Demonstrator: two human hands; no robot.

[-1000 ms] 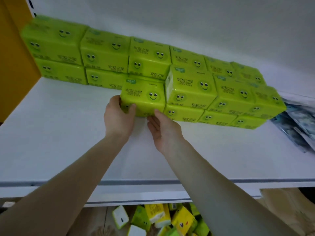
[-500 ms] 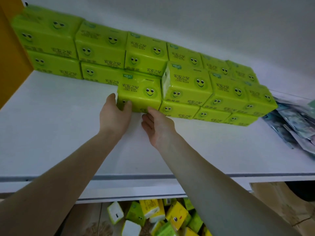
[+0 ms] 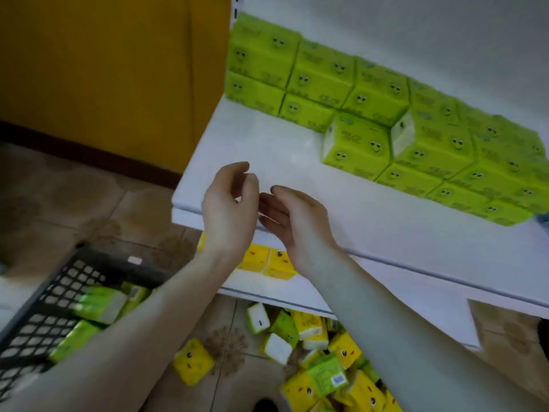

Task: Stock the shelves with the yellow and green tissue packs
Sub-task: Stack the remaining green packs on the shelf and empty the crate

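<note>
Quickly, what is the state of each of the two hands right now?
Left hand: open, holding nothing.
Right hand: open, holding nothing.

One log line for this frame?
left hand: empty | right hand: empty | green packs: stacked on shelf | yellow packs: loose on floor

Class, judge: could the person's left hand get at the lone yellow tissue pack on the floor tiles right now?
Probably yes: the left hand is empty, and the yellow tissue pack lies uncovered on the floor, apart from the pile.
</note>
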